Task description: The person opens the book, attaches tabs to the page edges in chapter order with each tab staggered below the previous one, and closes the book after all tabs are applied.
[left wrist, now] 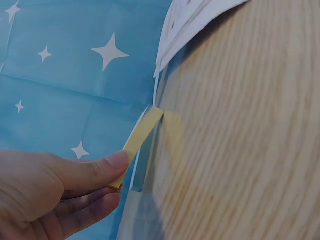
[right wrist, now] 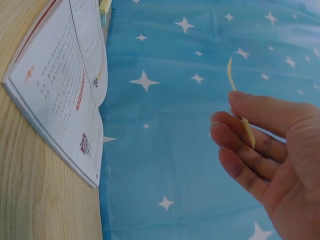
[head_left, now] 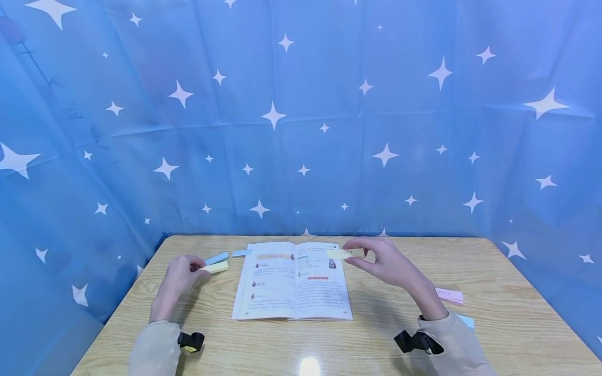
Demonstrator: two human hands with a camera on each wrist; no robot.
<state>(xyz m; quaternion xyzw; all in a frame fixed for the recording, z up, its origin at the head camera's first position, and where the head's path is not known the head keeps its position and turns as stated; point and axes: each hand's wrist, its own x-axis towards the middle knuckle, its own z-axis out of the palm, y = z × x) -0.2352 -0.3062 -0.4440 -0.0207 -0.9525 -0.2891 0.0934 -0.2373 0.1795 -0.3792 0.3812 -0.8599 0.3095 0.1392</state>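
In the head view my left hand (head_left: 181,277) pinches a pad of yellow sticky notes (head_left: 217,267) between thumb and fingers, left of the open book (head_left: 268,308). A blue sticky-note pad (left wrist: 141,172) lies on the table just behind the yellow pad in the left wrist view. My right hand (head_left: 383,261) holds a single yellow sticky note (head_left: 337,254) with handwriting on it, over the upper right corner of the book. Seen edge-on in the right wrist view, that note (right wrist: 231,75) is thin and slightly curved.
A blue sticky strip (head_left: 241,253) juts out at the book's upper left edge. Right of the book lie a pink sticky-note pad (head_left: 450,296) with writing and a blue one (head_left: 466,320), partly hidden by the right sleeve. A blue starred curtain (head_left: 301,141) hangs behind the wooden table (head_left: 235,350).
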